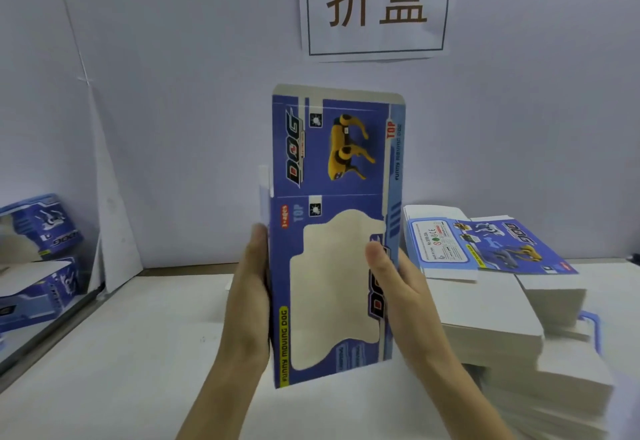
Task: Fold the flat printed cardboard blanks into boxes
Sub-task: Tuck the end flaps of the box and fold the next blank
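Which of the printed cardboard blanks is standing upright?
The blank held between the left hand and right hand stands upright; the others lie flat in the stack at the right.

Upright blue printed blank (332,231) with cut-out window, beside stack of flat blanks (491,304)

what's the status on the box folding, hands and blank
Left hand and right hand flat against the side edges of the upright blue blank. Not yet opened into a box. Stack of blanks on the right, nothing blocking.
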